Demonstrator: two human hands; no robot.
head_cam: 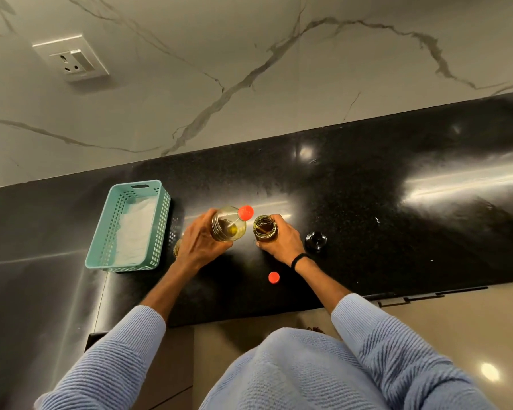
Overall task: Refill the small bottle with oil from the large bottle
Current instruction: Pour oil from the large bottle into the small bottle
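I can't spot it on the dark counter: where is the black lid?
In the head view the black lid sits on the counter at the person's right, just beside the right hand that holds the small bottle.

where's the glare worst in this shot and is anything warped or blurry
Head view: worst glare is the streak on the black countertop at right, a smaller hotspot behind the small bottle; the wide lens bows the counter's edge; the large bottle looks soft.
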